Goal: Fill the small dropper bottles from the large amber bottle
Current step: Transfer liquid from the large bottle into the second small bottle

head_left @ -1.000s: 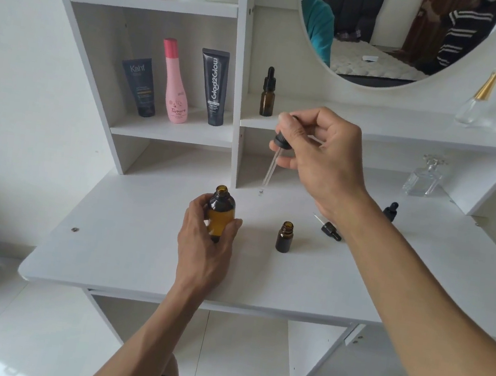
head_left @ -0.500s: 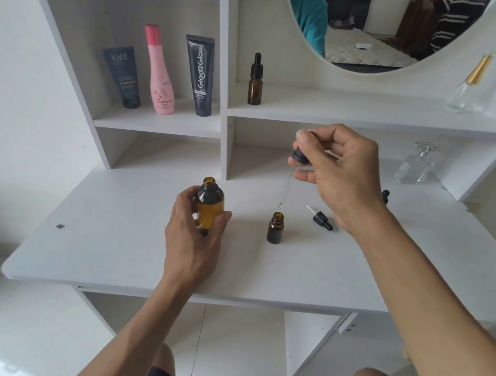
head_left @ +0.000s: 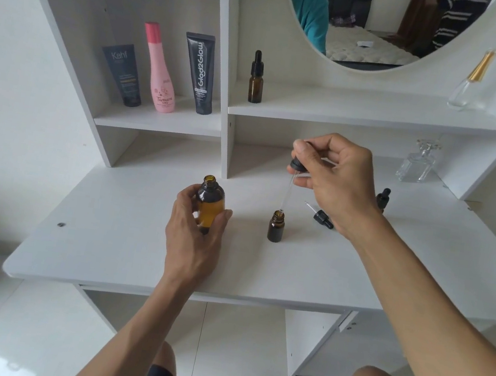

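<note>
White desk (head_left: 122, 253): front edge nearest, bare surface toward the left edge. Left hand (head_left: 193, 237) grips large amber bottle (head_left: 210, 203), uncapped, upright. Small open bottle (head_left: 276, 227) just beside, apart. Right hand (head_left: 337, 181) pinches dropper (head_left: 287, 190), tip at that bottle's mouth. Spare dropper (head_left: 321, 215) lying beyond. Capped dropper bottle (head_left: 256, 77) on rear shelf.

head cam | above, facing forward-down | close over white desk (head_left: 122, 253) | shelves beyond

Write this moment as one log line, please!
left hand: holds large amber bottle | right hand: pinches dropper | tip at small bottle mouth
</note>
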A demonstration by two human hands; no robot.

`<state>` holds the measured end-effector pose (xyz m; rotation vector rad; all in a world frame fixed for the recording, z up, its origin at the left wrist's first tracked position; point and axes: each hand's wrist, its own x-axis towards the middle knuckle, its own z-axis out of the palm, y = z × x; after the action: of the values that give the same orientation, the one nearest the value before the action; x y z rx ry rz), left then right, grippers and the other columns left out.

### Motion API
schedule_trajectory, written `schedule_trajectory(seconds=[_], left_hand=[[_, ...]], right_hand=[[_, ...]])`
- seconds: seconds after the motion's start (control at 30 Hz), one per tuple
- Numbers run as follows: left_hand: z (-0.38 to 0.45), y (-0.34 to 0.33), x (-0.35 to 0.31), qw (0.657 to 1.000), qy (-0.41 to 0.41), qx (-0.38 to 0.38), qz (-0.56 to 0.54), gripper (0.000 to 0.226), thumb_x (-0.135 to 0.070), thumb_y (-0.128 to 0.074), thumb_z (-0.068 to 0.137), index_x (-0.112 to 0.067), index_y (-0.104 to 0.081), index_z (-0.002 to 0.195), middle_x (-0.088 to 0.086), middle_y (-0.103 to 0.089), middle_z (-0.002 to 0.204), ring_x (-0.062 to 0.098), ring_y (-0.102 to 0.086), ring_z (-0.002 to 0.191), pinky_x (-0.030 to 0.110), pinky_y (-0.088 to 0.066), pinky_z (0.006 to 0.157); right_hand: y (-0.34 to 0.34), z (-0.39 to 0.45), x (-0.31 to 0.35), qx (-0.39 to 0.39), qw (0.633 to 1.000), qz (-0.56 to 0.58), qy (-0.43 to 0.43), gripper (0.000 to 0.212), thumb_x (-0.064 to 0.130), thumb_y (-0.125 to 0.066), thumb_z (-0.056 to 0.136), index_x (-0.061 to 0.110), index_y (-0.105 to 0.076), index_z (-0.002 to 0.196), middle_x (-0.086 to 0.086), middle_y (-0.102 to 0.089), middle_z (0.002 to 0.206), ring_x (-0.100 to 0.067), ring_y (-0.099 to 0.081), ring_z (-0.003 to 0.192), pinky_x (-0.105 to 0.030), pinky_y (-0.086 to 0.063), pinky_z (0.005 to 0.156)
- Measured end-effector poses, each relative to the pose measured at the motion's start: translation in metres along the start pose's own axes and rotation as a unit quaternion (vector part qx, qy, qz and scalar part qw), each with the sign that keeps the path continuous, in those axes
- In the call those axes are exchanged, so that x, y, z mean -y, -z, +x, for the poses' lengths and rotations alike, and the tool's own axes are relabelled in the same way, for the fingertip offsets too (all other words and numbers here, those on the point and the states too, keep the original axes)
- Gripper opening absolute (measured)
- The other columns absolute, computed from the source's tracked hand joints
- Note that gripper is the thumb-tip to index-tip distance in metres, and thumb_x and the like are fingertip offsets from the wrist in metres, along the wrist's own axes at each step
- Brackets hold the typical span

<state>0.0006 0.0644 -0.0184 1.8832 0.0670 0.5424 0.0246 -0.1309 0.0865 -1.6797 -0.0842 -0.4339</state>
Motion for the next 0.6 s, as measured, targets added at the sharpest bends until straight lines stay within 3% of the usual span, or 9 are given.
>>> schedule_trajectory(seconds=[0.27, 0.6], left_hand=[[0.0007, -0.0006, 0.0012, 1.0, -0.001, -0.001, -0.001, 0.051, -0.027, -0.073, 0.088, -0.027, -0.046, 0.13, -0.007, -0.059, 0.12, 0.006, -0.057, 0.105, 0.002, -0.044, 0.07], [0.0011, -0.0005, 0.0019, 1.0, 0.001, 0.001, -0.003, 0.051, -0.027, -0.073, 0.088, -0.026, -0.045, 0.131, -0.008, -0.058, 0.121, 0.004, -0.056, 0.106, 0.003, -0.044, 0.07]], right_hand=[[-0.0015, 0.0005, -0.0012, 0.003, 1.0, -0.01, 0.004, 0.013, 0.023, -0.073, 0.092, 0.015, -0.07, 0.082, -0.01, -0.074, 0.084, -0.019, -0.076, 0.074, -0.029, -0.06, 0.064], [-0.0016, 0.0019, 0.0001, 0.001, 1.0, -0.026, 0.016, 0.017, 0.024, -0.074, 0.091, 0.01, -0.07, 0.083, -0.013, -0.073, 0.082, -0.022, -0.076, 0.072, -0.029, -0.061, 0.065]])
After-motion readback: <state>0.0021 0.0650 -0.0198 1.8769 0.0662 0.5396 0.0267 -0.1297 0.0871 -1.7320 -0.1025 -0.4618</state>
